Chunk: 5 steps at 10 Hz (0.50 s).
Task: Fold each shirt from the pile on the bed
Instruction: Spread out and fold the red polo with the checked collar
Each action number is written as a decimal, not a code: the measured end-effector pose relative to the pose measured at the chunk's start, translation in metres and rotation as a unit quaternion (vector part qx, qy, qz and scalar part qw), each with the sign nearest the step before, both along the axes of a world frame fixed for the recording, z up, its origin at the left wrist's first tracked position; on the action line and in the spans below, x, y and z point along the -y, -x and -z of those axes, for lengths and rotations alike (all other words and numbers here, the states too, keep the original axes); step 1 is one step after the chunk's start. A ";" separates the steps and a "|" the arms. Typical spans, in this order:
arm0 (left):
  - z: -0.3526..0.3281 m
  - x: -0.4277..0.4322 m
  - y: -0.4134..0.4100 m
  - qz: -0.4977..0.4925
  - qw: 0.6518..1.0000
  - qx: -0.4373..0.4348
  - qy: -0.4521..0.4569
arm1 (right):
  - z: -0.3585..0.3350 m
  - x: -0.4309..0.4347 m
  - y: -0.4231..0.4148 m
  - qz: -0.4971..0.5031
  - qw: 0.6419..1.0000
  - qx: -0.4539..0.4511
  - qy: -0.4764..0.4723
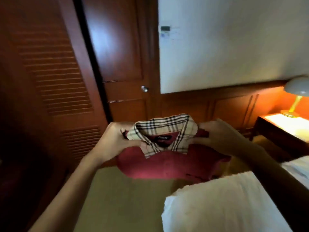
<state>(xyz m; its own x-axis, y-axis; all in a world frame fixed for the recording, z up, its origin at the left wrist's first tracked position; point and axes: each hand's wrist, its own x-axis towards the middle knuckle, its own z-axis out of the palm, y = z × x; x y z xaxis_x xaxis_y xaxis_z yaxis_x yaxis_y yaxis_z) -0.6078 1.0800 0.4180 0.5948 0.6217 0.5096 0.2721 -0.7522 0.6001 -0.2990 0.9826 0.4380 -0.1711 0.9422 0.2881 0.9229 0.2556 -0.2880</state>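
Held up in the air near a white bed [225,206], a soft, light red shirt [167,166] (plaid collar on top) is pinched at its shoulders by the left hand [115,139] and right hand [219,133], likely the steadiest hold for limp cloth.

A single head-worn wide-angle view, tilted, looks forward and slightly down, close on the shirt [167,164] held near, wooden door [120,47] far behind.
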 end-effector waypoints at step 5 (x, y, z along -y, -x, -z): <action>0.068 -0.014 0.318 -0.478 0.877 0.048 0.025 | 0.059 -0.299 0.356 -0.409 0.911 0.037 0.050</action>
